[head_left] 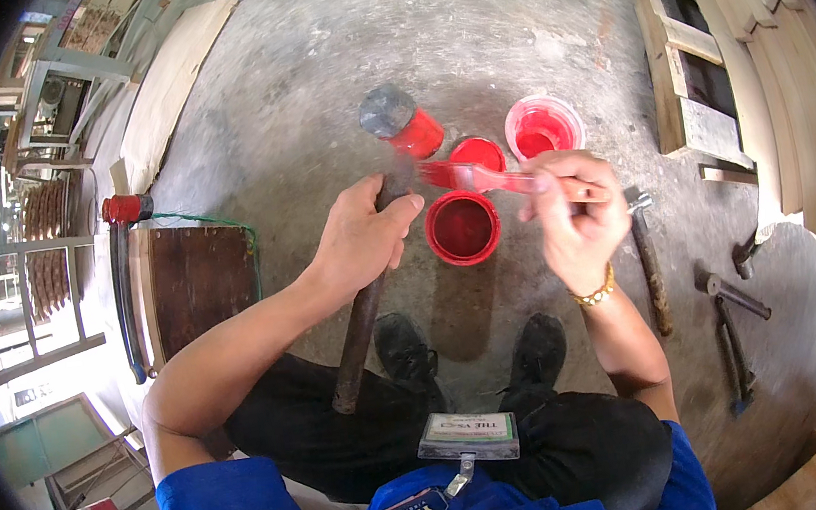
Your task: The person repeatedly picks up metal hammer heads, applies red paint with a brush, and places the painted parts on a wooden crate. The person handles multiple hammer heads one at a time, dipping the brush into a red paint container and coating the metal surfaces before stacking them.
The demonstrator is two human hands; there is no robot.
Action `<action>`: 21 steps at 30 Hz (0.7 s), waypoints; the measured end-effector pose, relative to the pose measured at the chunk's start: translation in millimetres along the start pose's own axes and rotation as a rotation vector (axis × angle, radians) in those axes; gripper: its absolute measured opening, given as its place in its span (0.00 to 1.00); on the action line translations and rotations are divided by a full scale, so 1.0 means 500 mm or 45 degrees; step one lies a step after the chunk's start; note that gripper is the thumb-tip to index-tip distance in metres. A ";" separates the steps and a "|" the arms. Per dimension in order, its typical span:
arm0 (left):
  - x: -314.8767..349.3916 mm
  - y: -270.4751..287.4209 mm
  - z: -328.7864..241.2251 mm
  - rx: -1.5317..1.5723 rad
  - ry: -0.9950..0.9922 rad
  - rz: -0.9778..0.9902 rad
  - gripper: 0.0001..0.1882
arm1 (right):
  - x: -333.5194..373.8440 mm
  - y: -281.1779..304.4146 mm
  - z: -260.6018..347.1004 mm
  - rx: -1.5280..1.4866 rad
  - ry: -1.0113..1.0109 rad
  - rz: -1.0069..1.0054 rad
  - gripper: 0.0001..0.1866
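Note:
My left hand (pixel 364 225) is wrapped round the dark handle (pixel 362 336) of a hammer, whose lower end slants down over my left thigh. Beyond the fist, in line with the handle, is a cylindrical hammer head (pixel 403 122), grey at one end and red at the other; blur hides the join. My right hand (pixel 578 200) pinches a paintbrush (pixel 495 177), its red bristles pointing left, close to the handle's upper end. Below the brush stands an open pot of dark red paint (pixel 463 228). Behind it are a smaller round red container or lid (pixel 477 154) and a whitish tub with red paint (pixel 544 127).
At the left, another hammer with a red and black head (pixel 128 208) leans by a brown board (pixel 201 279). Several hammers, one with a worn handle (pixel 652 272), lie on the concrete floor at the right. A wooden pallet (pixel 706 135) and stacked boards (pixel 784 111) stand farther right.

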State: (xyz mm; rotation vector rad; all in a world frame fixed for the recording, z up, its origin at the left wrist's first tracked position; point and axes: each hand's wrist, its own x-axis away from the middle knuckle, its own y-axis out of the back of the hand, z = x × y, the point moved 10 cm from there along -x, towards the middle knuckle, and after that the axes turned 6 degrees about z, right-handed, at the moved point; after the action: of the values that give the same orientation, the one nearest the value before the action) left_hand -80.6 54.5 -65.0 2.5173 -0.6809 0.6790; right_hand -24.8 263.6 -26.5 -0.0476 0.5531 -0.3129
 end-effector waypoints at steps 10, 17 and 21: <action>-0.006 -0.008 0.005 0.071 0.020 0.049 0.11 | -0.006 0.003 0.005 0.243 0.074 0.103 0.04; -0.006 -0.004 0.004 0.065 0.014 0.052 0.10 | -0.011 0.012 0.014 0.103 0.091 0.049 0.03; -0.010 -0.007 0.008 0.088 0.016 0.065 0.10 | -0.011 0.009 0.000 0.228 0.037 0.067 0.04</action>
State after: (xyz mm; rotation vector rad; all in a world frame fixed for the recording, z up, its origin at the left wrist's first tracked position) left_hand -80.9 56.9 -71.9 2.5642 -0.7308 0.7476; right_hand -28.0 269.5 -24.1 0.1448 0.5521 -0.3113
